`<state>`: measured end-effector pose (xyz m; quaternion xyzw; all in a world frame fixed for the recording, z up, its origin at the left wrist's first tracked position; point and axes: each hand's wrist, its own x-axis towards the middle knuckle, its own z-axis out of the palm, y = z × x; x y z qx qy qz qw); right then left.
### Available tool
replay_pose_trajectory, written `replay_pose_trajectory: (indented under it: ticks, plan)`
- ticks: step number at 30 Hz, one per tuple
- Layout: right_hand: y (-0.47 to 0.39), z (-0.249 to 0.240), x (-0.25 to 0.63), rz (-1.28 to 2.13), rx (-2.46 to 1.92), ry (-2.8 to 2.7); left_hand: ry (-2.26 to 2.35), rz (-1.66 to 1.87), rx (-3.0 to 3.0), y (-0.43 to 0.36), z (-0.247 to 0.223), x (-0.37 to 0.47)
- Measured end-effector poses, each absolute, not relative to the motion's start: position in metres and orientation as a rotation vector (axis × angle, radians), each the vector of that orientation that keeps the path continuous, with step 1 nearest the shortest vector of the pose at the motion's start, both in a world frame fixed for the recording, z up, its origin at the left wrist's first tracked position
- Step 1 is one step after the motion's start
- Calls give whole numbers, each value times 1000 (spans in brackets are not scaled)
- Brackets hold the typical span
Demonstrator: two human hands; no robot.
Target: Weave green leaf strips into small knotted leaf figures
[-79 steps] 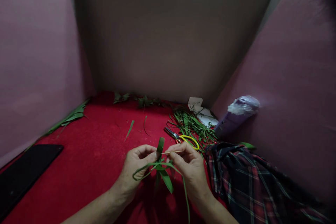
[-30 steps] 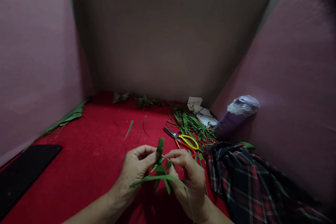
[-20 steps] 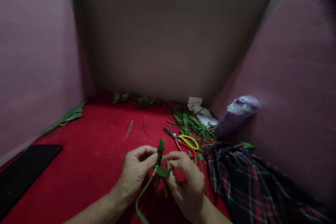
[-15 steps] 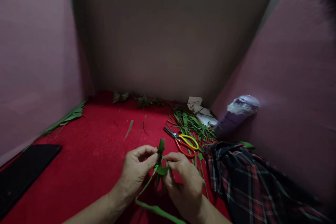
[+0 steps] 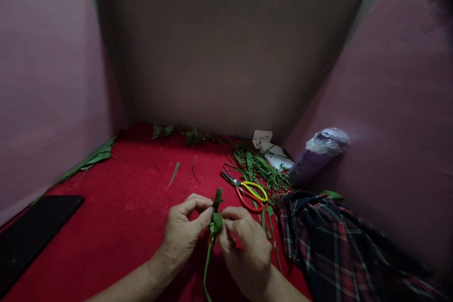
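Near the bottom centre, a folded green leaf piece [image 5: 217,221] is held between both hands, with a long thin strip hanging down from it. My left hand [image 5: 187,229] pinches its left side between thumb and forefinger. On the other side, my right hand [image 5: 246,240] is closed on the piece with thumb and fingertips. Just beyond my right hand lie scissors [image 5: 252,192] with one yellow and one red handle. A heap of cut green strips [image 5: 260,167] is spread behind the scissors.
The red cloth [image 5: 116,226] carries a black flat object [image 5: 38,222] at left and loose leaves [image 5: 194,137] along the back. At right are a plaid cloth [image 5: 336,240], a purple plastic-topped roll [image 5: 318,155] and white papers [image 5: 278,156]. Walls stand on three sides.
The leaf loop between my hands has been drawn into a smaller, tighter fold. The long strip that curved towards the lower right now hangs almost straight down.
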<state>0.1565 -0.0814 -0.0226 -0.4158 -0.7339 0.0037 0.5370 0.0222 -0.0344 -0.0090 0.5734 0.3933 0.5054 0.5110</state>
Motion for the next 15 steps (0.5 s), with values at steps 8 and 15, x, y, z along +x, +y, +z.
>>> replay_pose_trajectory:
  ticks: [8,15]
  plan:
    - [-79,-17,157,63,-938,-1738,929,1189,1302,-35,-9,22]
    - [-78,-17,157,31,-988,-1734,926,1206,1300,-34,-8,21]
